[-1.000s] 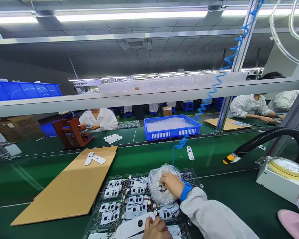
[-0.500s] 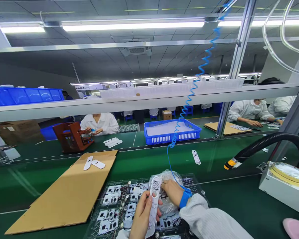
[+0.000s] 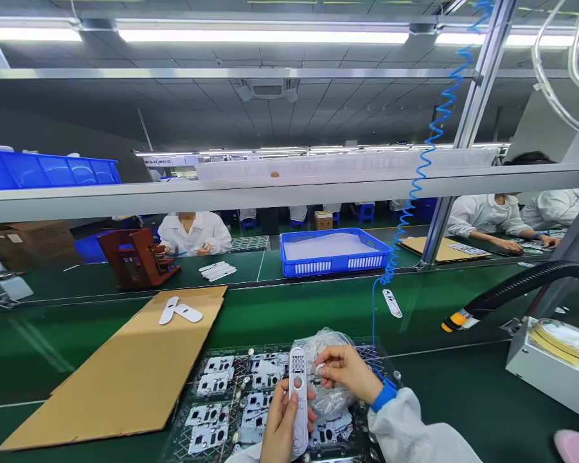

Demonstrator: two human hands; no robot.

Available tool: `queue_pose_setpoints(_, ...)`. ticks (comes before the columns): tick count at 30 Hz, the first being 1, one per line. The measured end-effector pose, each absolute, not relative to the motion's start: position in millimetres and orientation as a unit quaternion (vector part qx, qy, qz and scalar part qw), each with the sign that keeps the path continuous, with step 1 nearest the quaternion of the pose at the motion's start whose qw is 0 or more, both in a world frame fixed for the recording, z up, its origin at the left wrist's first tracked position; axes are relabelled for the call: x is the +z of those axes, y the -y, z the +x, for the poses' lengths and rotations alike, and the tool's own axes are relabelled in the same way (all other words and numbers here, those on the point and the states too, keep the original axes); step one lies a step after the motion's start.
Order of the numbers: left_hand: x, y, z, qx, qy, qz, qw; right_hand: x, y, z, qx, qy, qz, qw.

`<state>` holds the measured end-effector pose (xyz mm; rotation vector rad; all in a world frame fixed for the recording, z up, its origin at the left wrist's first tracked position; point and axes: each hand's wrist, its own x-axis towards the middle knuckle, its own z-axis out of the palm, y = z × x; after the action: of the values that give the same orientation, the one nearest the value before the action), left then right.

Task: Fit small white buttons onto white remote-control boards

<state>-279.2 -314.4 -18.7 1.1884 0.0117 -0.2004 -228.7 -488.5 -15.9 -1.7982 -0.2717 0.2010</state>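
Note:
My left hand (image 3: 280, 429) grips a long white plastic housing (image 3: 298, 400), held upright with its keypad end on top. Just to the right, my right hand (image 3: 349, 372) pinches a small pale piece (image 3: 320, 368) against the housing's side, too small to name. A crumpled clear plastic bag (image 3: 326, 376) lies under that hand, and a blue wrist strap (image 3: 383, 397) circles the wrist. Both hands hover over a clear tray (image 3: 183, 444) holding several white-and-metal parts (image 3: 209, 411). My hands hide its middle.
A cardboard sheet (image 3: 120, 366) with white pieces lies left on the green belt. A white housing (image 3: 392, 303) lies ahead. A blue coiled cord (image 3: 417, 186) hangs from above. A black hose (image 3: 511, 289) and grey machine (image 3: 554, 366) stand right. Co-workers sit across the line.
My left hand has lifted the white housing from the tray and holds it upright. My right hand has come out of the plastic bag and now pinches a small piece beside the housing.

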Motion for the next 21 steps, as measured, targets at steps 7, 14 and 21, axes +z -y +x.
queue_pose_setpoints(7, -26.3, 325.3, -284.1, -0.092, -0.026, 0.557, 0.825, -3.9, 482.1, -260.3, 0.077, 0.122, -0.625, 0.767)
queue_pose_setpoints(14, -35.1, 330.0, -284.5, -0.092, -0.021, 0.584, 0.806, -10.5, 465.8, -273.9, -0.001, 0.130, -0.625, 0.770)
queue_pose_setpoints(21, -32.7, 331.1, -285.5, -0.106, -0.023, 0.589, 0.800, -4.5, 467.7, -280.8, -0.068, 0.115, -0.739, 0.660)
